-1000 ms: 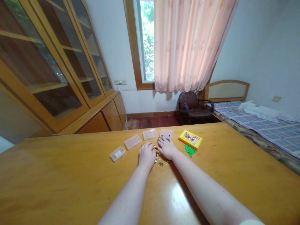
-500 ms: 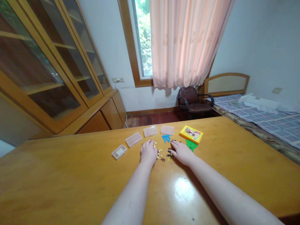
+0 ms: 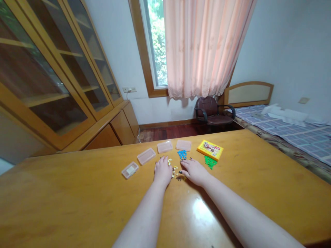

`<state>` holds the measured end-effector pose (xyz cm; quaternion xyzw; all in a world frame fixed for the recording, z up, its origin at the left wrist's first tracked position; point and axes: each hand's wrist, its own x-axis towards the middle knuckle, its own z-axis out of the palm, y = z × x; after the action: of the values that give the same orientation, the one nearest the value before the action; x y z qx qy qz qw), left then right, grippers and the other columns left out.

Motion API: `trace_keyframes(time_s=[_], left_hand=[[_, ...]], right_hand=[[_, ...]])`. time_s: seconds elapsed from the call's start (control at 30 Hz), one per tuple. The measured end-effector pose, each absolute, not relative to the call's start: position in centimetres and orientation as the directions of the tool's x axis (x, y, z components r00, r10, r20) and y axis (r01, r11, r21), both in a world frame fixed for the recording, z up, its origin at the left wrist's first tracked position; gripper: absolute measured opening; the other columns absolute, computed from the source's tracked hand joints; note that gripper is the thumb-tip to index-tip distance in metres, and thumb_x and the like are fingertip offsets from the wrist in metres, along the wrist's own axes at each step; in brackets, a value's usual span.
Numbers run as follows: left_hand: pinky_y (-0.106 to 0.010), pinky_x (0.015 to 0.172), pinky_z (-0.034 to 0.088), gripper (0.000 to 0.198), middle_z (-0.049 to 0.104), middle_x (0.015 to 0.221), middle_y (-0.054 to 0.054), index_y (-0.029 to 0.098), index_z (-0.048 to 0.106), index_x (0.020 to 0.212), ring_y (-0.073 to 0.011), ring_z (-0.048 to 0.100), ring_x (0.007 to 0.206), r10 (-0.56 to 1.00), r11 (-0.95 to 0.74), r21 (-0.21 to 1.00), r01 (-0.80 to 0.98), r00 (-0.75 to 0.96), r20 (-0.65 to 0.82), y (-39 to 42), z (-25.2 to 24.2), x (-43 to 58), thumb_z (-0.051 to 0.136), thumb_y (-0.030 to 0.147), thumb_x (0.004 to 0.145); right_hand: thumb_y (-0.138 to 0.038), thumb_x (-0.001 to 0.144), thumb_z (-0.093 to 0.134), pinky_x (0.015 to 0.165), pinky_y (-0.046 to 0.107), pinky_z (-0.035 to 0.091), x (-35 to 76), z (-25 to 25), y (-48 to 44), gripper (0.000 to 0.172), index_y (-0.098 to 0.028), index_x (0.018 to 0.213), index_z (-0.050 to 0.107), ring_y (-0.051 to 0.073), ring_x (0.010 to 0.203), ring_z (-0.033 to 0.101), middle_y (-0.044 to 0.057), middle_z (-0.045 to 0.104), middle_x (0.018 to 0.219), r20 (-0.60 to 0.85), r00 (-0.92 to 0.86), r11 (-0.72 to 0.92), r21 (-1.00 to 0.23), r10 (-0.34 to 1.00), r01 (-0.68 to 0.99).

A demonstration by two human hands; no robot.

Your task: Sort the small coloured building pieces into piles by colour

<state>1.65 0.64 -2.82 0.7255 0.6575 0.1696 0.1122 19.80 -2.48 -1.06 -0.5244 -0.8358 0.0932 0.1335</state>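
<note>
Small toy bricks lie in loose groups on the wooden table point(image 3: 85, 196). My left hand point(image 3: 162, 171) rests palm down, fingers stretched out, against the left side of a pile of cream and yellow bricks point(image 3: 175, 168). Facing it from the right, my right hand point(image 3: 194, 171) is spread low over the tabletop and hides part of the pile. A few brown bricks point(image 3: 179, 178) sit between the two hands, nearer to me. Just beyond my right fingertips is a heap of blue bricks point(image 3: 182, 154). Green bricks point(image 3: 210, 162) are gathered to the right of that hand.
Clear plastic boxes stand in an arc behind the bricks: one at far left point(image 3: 130, 170), then another point(image 3: 146, 156), a third point(image 3: 164, 147) and a pinkish one point(image 3: 183, 145). A yellow toy box point(image 3: 210, 150) lies at the right. Beyond the table are a chair point(image 3: 210, 112) and a bed point(image 3: 292, 125).
My right hand has moved left, closer to my left hand, and now covers more of the dark bricks. My left hand stays about where it was. The view has shifted slightly.
</note>
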Motion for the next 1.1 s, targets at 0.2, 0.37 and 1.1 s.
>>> trace_keyframes(time_s=[0.2, 0.37, 1.1], left_hand=[[-0.042, 0.112, 0.026, 0.053, 0.042, 0.143, -0.014, 0.011, 0.042, 0.136, -0.0245, 0.037, 0.133, 0.993, -0.117, 0.397, 0.910, 0.098, 0.066, 0.9, -3.2, 1.4, 0.038, 0.018, 0.084], [-0.049, 0.114, 0.018, 0.053, 0.037, 0.147, -0.011, 0.014, 0.038, 0.139, -0.0240, 0.031, 0.137, 0.987, -0.158, 0.376, 0.913, 0.161, 0.023, 0.7, -3.3, 1.3, 0.034, 0.021, 0.086], [-0.040, 0.107, 0.035, 0.037, 0.059, 0.123, -0.011, 0.016, 0.054, 0.120, -0.0196, 0.053, 0.116, 0.903, -0.396, 0.687, 0.609, 0.396, 0.169, 1.0, -4.2, 1.7, 0.043, 0.025, 0.086]], right_hand=[[-0.036, 0.090, 0.047, 0.103, 0.038, 0.034, 18.9, -0.8, -1.8, 0.039, -0.017, 0.122, 0.057, 0.025, 0.117, 0.052, 0.012, 0.058, 0.126, 0.162, -0.473, 0.500, -0.308, 0.866, 0.809], [-0.034, 0.090, 0.047, 0.106, 0.039, 0.032, 18.2, -1.1, -1.3, 0.042, -0.014, 0.126, 0.055, 0.025, 0.124, 0.047, 0.013, 0.055, 0.131, 0.136, -0.519, 0.529, -0.366, 0.844, 0.765], [-0.052, 0.079, 0.054, 0.115, 0.041, 0.019, 17.6, -3.1, -4.4, 0.084, -0.004, 0.143, 0.028, 0.029, 0.138, 0.027, 0.019, 0.031, 0.148, 0.093, -0.394, 0.395, -0.412, 0.915, 0.821]])
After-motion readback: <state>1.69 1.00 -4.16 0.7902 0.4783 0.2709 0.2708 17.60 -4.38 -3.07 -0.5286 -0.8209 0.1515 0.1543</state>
